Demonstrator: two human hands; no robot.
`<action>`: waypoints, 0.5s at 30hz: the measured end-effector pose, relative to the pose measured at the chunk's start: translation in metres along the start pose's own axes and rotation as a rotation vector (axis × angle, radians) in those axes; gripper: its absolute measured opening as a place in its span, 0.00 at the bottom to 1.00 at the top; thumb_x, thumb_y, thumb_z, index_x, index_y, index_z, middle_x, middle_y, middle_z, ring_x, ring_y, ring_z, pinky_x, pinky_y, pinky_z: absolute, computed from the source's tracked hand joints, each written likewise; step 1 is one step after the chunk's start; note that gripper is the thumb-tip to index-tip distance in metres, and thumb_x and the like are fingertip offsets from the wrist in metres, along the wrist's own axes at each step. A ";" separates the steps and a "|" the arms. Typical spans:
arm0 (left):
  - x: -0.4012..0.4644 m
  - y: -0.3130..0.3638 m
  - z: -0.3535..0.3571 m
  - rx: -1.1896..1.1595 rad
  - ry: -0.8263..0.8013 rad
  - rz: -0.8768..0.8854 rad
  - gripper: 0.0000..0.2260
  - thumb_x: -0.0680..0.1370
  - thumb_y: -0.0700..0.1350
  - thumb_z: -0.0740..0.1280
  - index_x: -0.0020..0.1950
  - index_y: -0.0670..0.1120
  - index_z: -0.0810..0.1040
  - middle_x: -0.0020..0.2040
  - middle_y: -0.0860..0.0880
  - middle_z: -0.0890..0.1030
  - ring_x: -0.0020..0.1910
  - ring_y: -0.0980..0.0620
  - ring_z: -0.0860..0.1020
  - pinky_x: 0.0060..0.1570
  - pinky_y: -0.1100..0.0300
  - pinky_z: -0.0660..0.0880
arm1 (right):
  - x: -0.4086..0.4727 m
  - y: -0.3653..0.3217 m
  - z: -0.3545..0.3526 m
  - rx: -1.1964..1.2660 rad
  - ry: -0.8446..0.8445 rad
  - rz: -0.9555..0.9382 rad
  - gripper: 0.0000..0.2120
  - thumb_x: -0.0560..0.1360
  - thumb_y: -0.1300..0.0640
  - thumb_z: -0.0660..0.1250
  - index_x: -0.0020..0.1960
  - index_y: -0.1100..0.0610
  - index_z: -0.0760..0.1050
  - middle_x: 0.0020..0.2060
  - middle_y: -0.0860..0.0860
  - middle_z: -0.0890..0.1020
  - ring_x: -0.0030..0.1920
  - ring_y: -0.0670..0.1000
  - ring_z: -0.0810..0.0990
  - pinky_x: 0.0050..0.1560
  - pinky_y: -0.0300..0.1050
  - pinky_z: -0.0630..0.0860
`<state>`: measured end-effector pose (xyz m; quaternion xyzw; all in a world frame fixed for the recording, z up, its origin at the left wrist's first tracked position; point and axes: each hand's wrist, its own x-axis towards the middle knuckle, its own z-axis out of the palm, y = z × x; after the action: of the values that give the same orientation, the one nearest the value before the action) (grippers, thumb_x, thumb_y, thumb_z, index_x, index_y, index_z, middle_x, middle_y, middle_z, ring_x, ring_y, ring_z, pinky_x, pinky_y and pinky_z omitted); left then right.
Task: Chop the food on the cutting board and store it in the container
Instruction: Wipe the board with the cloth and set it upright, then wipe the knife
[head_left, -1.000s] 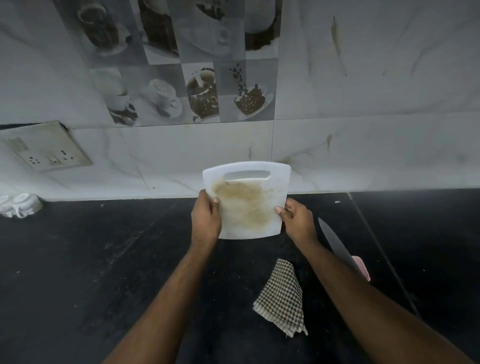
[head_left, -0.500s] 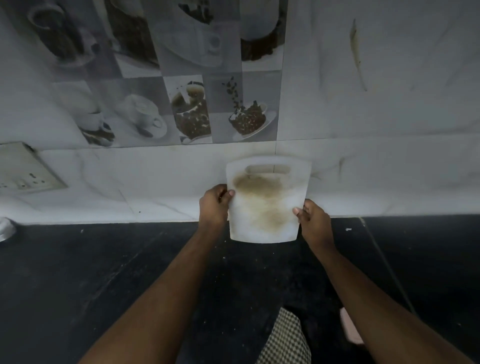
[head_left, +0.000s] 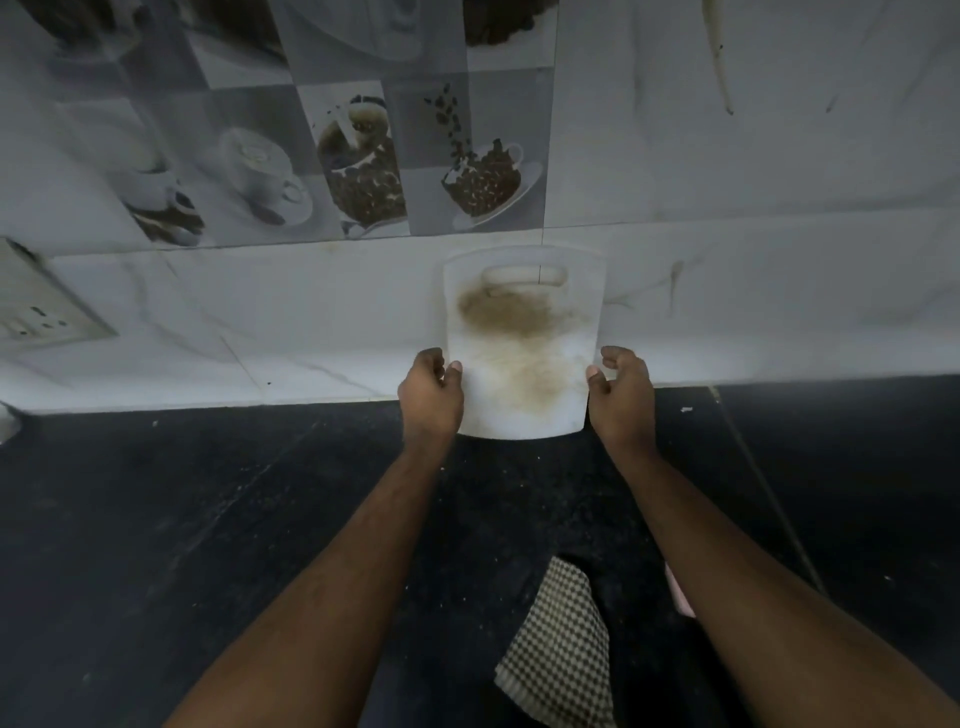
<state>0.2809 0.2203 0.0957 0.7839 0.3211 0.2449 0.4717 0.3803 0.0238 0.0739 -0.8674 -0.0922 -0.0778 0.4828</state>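
Raised since the earlier frame, cutting board (head_left: 522, 358) leans on the wall at 12 o'clock (put-away step); left hand (head_left: 431, 387) pinches it, right hand (head_left: 621, 387) loosens; next, release.

Black countertop (head_left: 208, 545), marble-tiled wall (head_left: 753, 182), dim
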 end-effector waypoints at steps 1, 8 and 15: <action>-0.009 -0.004 0.001 -0.005 0.000 -0.016 0.17 0.84 0.46 0.65 0.70 0.39 0.75 0.60 0.44 0.82 0.59 0.46 0.80 0.59 0.55 0.75 | -0.011 -0.002 -0.001 -0.004 0.004 -0.006 0.16 0.82 0.60 0.65 0.68 0.62 0.73 0.62 0.58 0.76 0.60 0.55 0.77 0.56 0.38 0.70; -0.066 -0.023 0.003 0.002 -0.063 -0.091 0.16 0.84 0.45 0.66 0.70 0.39 0.76 0.63 0.43 0.82 0.61 0.47 0.80 0.63 0.54 0.76 | -0.091 -0.006 0.000 0.019 -0.099 -0.032 0.18 0.81 0.58 0.66 0.70 0.59 0.72 0.65 0.54 0.72 0.57 0.48 0.76 0.56 0.38 0.72; -0.121 -0.034 -0.015 -0.043 -0.104 -0.053 0.13 0.83 0.45 0.66 0.67 0.43 0.78 0.57 0.50 0.82 0.56 0.52 0.80 0.59 0.58 0.76 | -0.152 0.000 -0.023 -0.073 -0.252 -0.082 0.15 0.81 0.56 0.66 0.68 0.55 0.73 0.64 0.51 0.72 0.57 0.49 0.79 0.56 0.42 0.76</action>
<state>0.1798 0.1515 0.0620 0.7763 0.3116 0.1982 0.5109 0.2317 -0.0089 0.0522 -0.8827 -0.1846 0.0085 0.4321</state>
